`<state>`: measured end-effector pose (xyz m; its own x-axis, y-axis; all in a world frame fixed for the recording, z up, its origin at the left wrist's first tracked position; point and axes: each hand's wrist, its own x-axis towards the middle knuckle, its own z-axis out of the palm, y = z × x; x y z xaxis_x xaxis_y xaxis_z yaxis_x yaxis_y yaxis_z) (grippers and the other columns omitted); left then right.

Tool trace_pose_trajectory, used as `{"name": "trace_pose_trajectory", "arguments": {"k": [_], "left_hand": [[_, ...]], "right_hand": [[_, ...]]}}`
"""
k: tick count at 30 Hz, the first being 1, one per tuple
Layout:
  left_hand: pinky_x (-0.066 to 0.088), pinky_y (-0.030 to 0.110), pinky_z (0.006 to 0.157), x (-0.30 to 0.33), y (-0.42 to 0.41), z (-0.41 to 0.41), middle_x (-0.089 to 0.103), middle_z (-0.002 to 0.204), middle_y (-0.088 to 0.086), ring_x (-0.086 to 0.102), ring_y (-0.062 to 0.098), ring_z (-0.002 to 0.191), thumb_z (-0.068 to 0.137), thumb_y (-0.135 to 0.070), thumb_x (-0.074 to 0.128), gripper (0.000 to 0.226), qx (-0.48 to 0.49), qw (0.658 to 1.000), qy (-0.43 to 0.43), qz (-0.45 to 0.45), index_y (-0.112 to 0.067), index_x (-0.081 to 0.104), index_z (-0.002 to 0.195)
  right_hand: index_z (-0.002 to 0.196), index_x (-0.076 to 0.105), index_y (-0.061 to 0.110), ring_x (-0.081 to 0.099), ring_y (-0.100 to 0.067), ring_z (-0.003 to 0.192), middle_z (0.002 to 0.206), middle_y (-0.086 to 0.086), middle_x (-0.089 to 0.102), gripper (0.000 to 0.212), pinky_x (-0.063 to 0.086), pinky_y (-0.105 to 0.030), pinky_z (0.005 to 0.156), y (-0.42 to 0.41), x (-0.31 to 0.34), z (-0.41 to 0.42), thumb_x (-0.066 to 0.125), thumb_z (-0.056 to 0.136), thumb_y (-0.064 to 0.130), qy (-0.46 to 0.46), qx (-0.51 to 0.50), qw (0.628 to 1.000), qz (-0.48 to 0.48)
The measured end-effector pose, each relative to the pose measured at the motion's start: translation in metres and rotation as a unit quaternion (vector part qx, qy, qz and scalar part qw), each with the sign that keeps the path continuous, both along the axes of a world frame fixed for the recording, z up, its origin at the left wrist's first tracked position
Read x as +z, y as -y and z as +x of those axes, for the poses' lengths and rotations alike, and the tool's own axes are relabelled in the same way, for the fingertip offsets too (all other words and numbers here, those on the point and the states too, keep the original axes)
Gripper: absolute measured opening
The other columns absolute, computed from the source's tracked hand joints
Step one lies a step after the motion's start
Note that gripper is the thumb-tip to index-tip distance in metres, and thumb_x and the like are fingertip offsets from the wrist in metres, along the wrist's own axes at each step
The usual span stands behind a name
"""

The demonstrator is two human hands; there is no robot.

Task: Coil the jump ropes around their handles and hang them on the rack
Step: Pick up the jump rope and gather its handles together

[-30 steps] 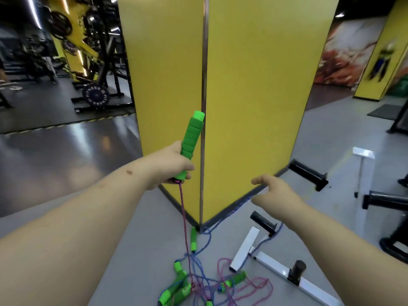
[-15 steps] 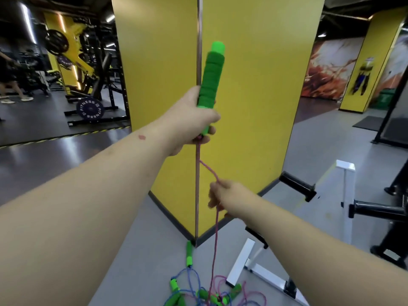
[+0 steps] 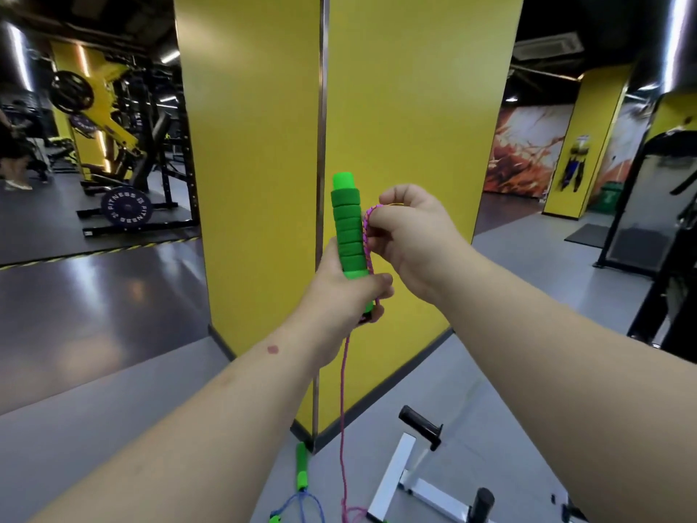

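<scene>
yellow pillar [image 3: 396,107] behind; pink rope [image 3: 367,235] pinched by right hand [image 3: 411,239] fingers [image 3: 381,224].

Three green handles [image 3: 347,228]; two ropes, one pink [image 3: 343,428], one blue [image 3: 301,503]; two hands [image 3: 341,296]; one white rack [image 3: 392,481]

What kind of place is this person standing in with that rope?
Most likely a gym. A weight plate marked FITNESS leans at a black rack, a plate-loaded machine stands behind it, and the left hand holds a green jump rope handle while the right hand pinches its pink rope.
</scene>
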<state>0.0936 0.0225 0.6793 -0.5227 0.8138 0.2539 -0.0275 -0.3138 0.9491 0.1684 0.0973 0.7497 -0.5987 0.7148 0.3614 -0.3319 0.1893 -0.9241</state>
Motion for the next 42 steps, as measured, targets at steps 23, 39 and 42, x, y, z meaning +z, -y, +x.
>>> {"name": "trace_pose_trajectory", "arguments": {"k": [23, 39, 42], "left_hand": [[0.049, 0.027, 0.053, 0.084, 0.019, -0.022, 0.065, 0.103, 0.011, 0.075, 0.017, 0.067, 0.095, -0.007, 0.064, 0.024, 0.155, 0.977, -0.117, -0.085, -0.011, 0.054, 0.117], [0.041, 0.017, 0.039, 0.056, 0.001, -0.008, 0.055, 0.065, 0.002, 0.054, 0.01, 0.044, 0.095, -0.017, 0.068, 0.018, -0.006, 0.992, 0.102, -0.075, -0.013, 0.052, 0.088], [0.04, 0.015, 0.04, 0.094, 0.006, -0.012, 0.056, 0.055, -0.001, 0.048, 0.01, 0.053, 0.095, -0.023, 0.066, 0.029, -0.041, 0.991, 0.1, -0.081, -0.015, 0.055, 0.069]], "right_hand": [[0.089, 0.057, 0.014, 0.058, -0.016, 0.061, 0.085, -0.007, 0.062, 0.031, 0.051, -0.028, 0.059, -0.022, -0.047, 0.003, 0.037, 0.107, 0.029, 0.161, -0.005, 0.986, 0.037], [0.104, 0.061, 0.024, 0.055, -0.015, 0.063, 0.086, -0.002, 0.063, 0.022, 0.046, -0.031, 0.059, -0.016, -0.022, 0.023, 0.057, 0.085, 0.014, 0.096, -0.118, 0.987, 0.059], [0.114, 0.061, 0.026, 0.054, -0.013, 0.062, 0.108, -0.005, 0.066, 0.036, 0.043, -0.03, 0.055, -0.012, -0.071, 0.027, 0.059, 0.08, 0.013, 0.214, 0.029, 0.976, 0.003]]}}
